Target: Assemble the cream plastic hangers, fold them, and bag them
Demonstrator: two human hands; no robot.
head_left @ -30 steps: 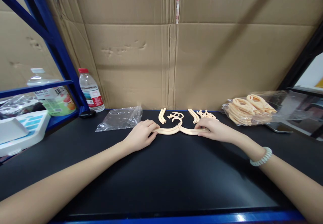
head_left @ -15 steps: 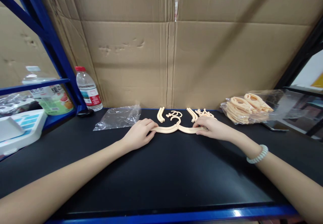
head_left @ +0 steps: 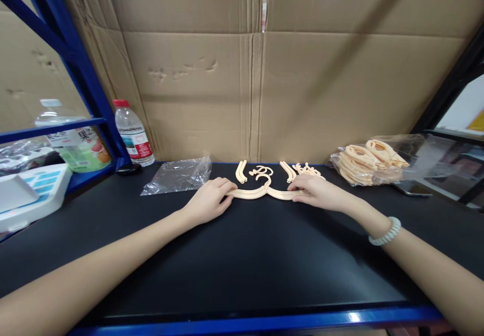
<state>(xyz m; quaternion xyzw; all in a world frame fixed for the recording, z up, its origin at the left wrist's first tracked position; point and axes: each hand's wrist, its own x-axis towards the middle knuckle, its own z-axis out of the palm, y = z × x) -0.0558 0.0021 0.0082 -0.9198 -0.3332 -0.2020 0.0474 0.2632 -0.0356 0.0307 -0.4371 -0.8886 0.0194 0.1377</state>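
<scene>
While both hands rest low over the tabletop [head_left: 242,260], the beige hanger [head_left: 251,193] lies flat between them, its long axis running crosswise from one hand to the other and its hook pointing away from the person. The left hand [head_left: 209,201] is at the hanger's left end, and the right hand [head_left: 315,193] is at its right end, so neither is clearly nearer: each set of fingers meets the hanger at a tip, and the join under the hook sits roughly midway. On the left, the fingers are drawn narrow, thumb below and fingertips above, with the hanger's tip between them; on the right they close on the opposite tip in much the same way, though the palm hides the very end. Just beyond the hanger, to the left of its hook, lie some curved arms [head_left: 240,173]; loose hooks [head_left: 263,168] are right behind it, and another set of curved arms [head_left: 288,172] is beyond its right half. Small parts [head_left: 308,169] lie beyond the hanger's right end, partly hidden by the hand there.
</scene>
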